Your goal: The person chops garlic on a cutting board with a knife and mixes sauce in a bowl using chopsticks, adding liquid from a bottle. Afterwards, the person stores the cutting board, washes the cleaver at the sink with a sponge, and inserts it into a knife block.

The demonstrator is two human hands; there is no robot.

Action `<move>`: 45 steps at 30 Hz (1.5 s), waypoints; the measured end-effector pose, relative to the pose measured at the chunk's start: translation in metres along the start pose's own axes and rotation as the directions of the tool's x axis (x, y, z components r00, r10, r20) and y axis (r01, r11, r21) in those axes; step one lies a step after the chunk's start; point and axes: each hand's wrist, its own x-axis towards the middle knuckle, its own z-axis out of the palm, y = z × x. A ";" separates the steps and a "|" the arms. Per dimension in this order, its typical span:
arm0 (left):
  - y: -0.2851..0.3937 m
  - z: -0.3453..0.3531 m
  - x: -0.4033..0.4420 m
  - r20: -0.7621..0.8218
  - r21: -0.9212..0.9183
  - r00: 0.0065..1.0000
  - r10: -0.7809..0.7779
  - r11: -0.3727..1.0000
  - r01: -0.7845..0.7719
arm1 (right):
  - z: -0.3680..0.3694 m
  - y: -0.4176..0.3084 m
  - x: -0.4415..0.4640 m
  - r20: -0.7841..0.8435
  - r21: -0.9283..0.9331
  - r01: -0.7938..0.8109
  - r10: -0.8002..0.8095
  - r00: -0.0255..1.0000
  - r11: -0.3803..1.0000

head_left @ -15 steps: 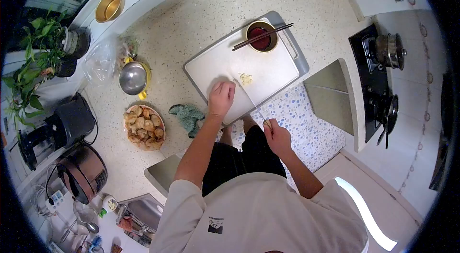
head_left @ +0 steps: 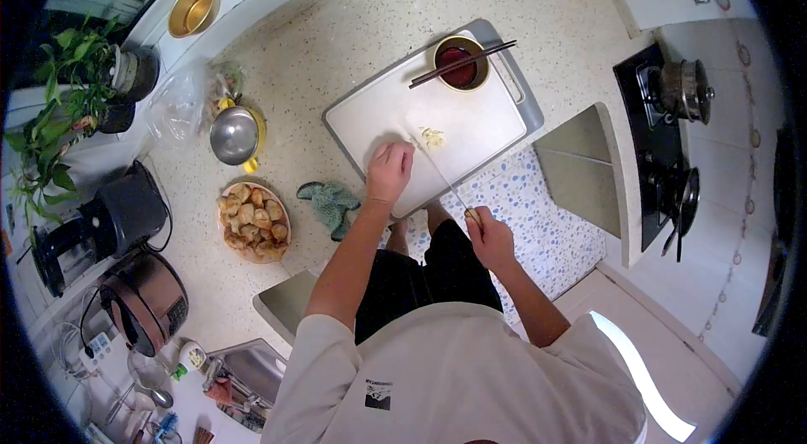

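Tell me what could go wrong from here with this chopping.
The left hand is close to the blade of the knife in the right hand, so a slip might nick a finger. The bowl of dark liquid sits on the cutting board with chopsticks across its rim; a bump could tip them or spill it.

Knife (head_left: 441,173) and pale pieces (head_left: 432,138)
Slim blade slanting over the white board (head_left: 370,116); small bits loosely clustered beside it.
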 end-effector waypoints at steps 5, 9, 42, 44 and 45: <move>0.002 -0.003 0.002 0.001 0.003 1.000 0.007 1.000 -0.007 | -0.003 -0.006 0.002 0.035 -0.018 -0.031 0.031 0.999 0.999; 0.003 -0.002 0.004 -0.024 -0.006 0.999 0.024 1.000 -0.025 | -0.004 -0.010 0.003 0.032 -0.034 -0.028 0.029 0.999 0.999; -0.001 -0.003 0.002 -0.006 0.000 1.000 0.004 1.000 -0.004 | -0.005 -0.003 0.000 -0.016 0.015 -0.031 0.031 0.999 0.999; -0.001 -0.003 0.001 -0.014 0.004 1.000 0.013 1.000 -0.013 | -0.004 -0.002 -0.002 -0.011 0.069 -0.058 0.059 0.998 0.996; -0.001 -0.003 0.001 -0.012 0.006 1.000 0.006 1.000 -0.006 | -0.004 -0.002 -0.002 -0.009 0.072 -0.044 0.045 0.999 0.996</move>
